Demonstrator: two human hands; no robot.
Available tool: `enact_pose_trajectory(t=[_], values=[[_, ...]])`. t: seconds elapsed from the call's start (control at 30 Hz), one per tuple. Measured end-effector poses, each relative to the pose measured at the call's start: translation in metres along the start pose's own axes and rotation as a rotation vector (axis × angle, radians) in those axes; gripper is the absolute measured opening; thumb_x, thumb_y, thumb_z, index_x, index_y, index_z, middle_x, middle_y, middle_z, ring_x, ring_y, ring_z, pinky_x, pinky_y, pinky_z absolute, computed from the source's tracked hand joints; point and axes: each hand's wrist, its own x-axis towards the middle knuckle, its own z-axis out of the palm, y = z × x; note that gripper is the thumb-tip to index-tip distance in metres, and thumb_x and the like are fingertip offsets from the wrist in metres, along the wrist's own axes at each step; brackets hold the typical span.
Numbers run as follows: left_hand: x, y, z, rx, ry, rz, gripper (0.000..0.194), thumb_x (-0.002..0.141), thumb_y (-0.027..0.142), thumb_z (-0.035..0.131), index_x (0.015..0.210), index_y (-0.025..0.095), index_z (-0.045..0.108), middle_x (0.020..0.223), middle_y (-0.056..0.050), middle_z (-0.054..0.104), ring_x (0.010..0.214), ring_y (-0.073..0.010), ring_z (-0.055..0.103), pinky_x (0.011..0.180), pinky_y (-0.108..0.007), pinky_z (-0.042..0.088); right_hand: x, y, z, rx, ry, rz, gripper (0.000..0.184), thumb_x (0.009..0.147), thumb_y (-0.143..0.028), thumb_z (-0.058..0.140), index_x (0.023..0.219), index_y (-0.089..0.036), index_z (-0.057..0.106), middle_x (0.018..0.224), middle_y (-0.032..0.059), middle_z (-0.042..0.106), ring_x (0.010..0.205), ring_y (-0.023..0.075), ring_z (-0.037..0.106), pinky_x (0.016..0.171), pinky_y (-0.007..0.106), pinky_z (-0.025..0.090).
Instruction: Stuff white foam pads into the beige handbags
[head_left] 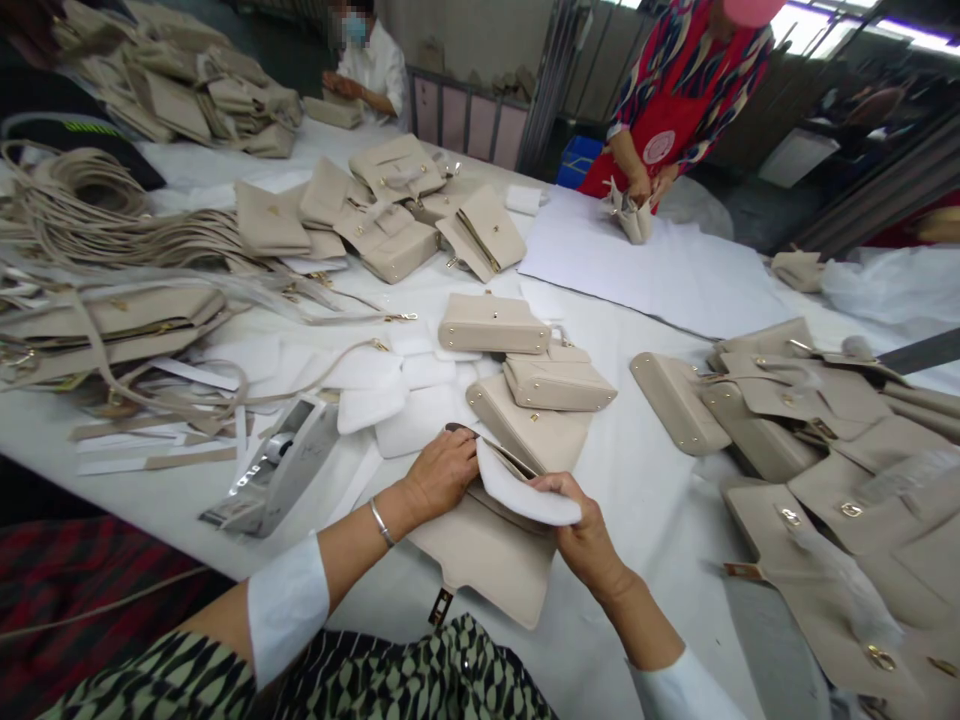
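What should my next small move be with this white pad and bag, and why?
Probably press the white foam pad down into the beige handbag. Part of the pad sticks out of the bag's open mouth, your left hand holds that mouth's edge, and your right hand grips the pad.

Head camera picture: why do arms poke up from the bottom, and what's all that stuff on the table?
This picture comes from a camera worn on a person's head, looking down, so the arms at the bottom are that person's own. The left hand grips the edge of a beige handbag, and the right hand holds a white padding sheet at its open top. The long white table holds many more beige bags, a tape dispenser and coiled straps. Across the table, a co-worker in a red apron has both hands on another bag.
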Motion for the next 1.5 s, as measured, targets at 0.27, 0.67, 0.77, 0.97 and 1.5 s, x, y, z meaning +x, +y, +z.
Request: enact_pose_trajectory(t=[0.27, 0.67, 0.77, 0.97, 1.5], values=[[-0.003, -0.004, -0.010, 0.032, -0.071, -0.013, 0.011, 0.087, 0.018, 0.050, 0.089, 0.018, 0.061, 0.091, -0.005, 0.063, 0.105, -0.0237, 0.046, 0.083, -0.037, 0.037, 0.018, -0.013, -0.024, -0.094, -0.268, 0.054, 0.010, 0.087, -0.027, 0.046, 0.091, -0.021, 0.051, 0.080, -0.0001, 0.058, 0.069, 0.0141, 0.051, 0.064, 0.025, 0.041], [-0.008, -0.014, -0.004, 0.024, -0.036, 0.049, 0.014, 0.085, 0.016, 0.051, 0.087, 0.018, 0.065, 0.090, -0.008, 0.061, 0.093, -0.0214, 0.050, 0.079, -0.034, 0.042, 0.041, -0.049, 0.001, -0.902, -0.448, 0.091, 0.038, 0.069, 0.000, 0.043, 0.101, -0.020, 0.046, 0.076, 0.0013, 0.062, 0.064, 0.0165, 0.056, 0.057, 0.026, 0.028], [-0.011, -0.018, -0.001, -0.001, -0.033, 0.065, 0.017, 0.088, 0.016, 0.047, 0.086, 0.018, 0.064, 0.086, -0.007, 0.059, 0.092, -0.0196, 0.050, 0.079, -0.031, 0.044, 0.046, -0.048, -0.004, -0.866, -0.471, 0.070, 0.030, 0.076, -0.007, 0.044, 0.102, -0.021, 0.048, 0.076, 0.0009, 0.062, 0.066, 0.0161, 0.056, 0.059, 0.025, 0.032], [-0.010, -0.020, 0.000, -0.060, -0.061, 0.038, 0.023, 0.091, 0.018, 0.040, 0.087, 0.018, 0.063, 0.091, -0.006, 0.057, 0.091, -0.0179, 0.050, 0.080, -0.029, 0.045, 0.032, -0.007, 0.005, -0.456, -0.227, -0.134, 0.015, 0.085, -0.023, 0.048, 0.095, -0.022, 0.058, 0.093, 0.0044, 0.063, 0.089, 0.0193, 0.056, 0.080, 0.030, 0.043], [0.020, 0.011, -0.073, -0.024, 0.108, 0.176, 0.093, 0.070, 0.061, 0.063, 0.141, 0.017, 0.023, 0.146, -0.019, 0.026, 0.136, -0.0394, 0.015, 0.108, -0.060, 0.018, 0.045, -0.048, -0.011, 0.542, -0.200, 0.289, 0.040, 0.072, -0.038, 0.070, 0.104, -0.015, 0.062, 0.097, 0.0068, 0.068, 0.083, 0.0207, 0.062, 0.074, 0.034, 0.051]])
